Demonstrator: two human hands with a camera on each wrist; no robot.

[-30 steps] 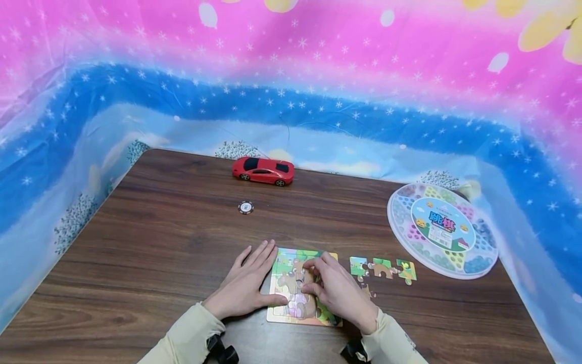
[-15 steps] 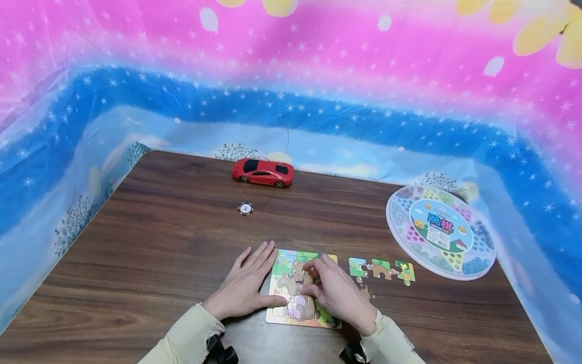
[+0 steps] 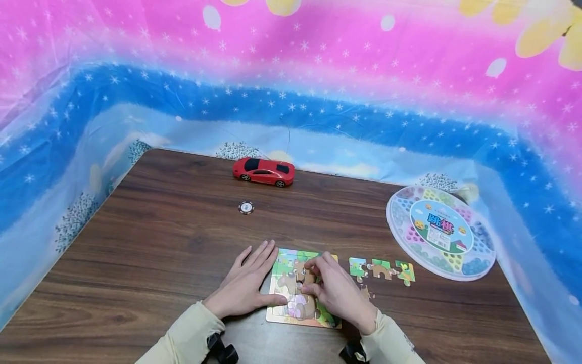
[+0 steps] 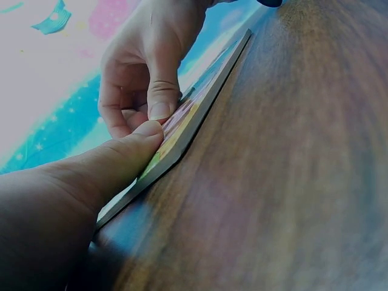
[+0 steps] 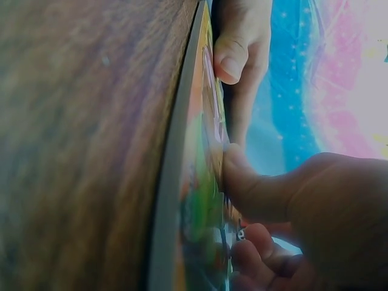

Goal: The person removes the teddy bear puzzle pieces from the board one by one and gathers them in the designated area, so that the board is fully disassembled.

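Note:
A jigsaw puzzle board (image 3: 279,320) with a cartoon bear picture lies flat on the table before me. Across its left edge rests my left hand (image 3: 245,285), fingers straight on the wood and thumb (image 4: 136,145) over the board. My right hand (image 3: 338,288) reaches over the right side and pinches a brown puzzle piece (image 3: 310,278) at the board's middle between thumb and index finger. In the right wrist view, the right thumb (image 5: 251,185) is low against the picture, with the other fingers curled. The right hand hides part of the board's right side.
Right of the board lie loose puzzle pieces (image 3: 381,269), one partly behind the right hand. A round Chinese checkers box (image 3: 441,232) stands farther right. Toward the back are a poker chip (image 3: 246,208) and a red toy car (image 3: 263,172). Printed cloth (image 3: 318,111) hangs around the table.

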